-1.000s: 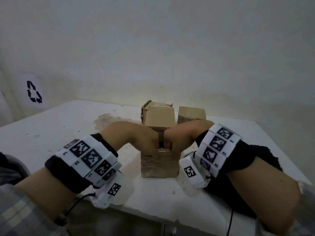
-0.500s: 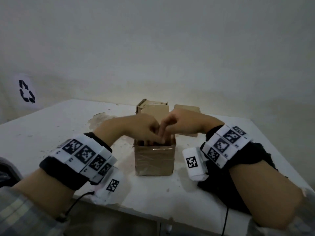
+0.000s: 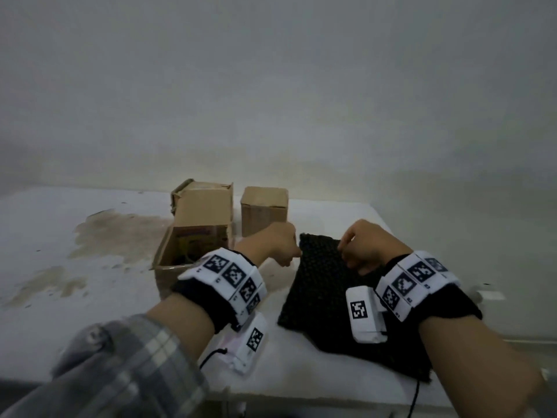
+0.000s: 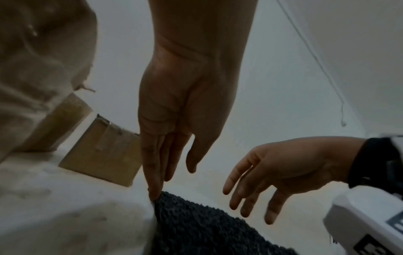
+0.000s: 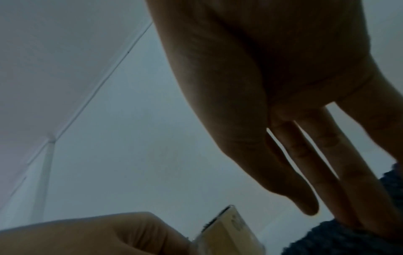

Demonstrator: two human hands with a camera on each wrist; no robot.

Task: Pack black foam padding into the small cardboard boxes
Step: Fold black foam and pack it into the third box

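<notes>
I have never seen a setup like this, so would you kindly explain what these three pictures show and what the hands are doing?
No machine here: a person works with bare hands and wears bands with black-and-white square markers plus a small camera on each wrist. The wide picture comes from a camera on the head; the other two look along each hand from the wrists.

On the white table lies a black textured foam sheet. Behind it stand an open brown cardboard box with raised flap and a smaller closed cardboard box.

The left hand touches the sheet's far corner with straight fingertips. The right hand is at the far edge with spread fingers; whether it grips is unclear. Nothing is lifted.
</notes>
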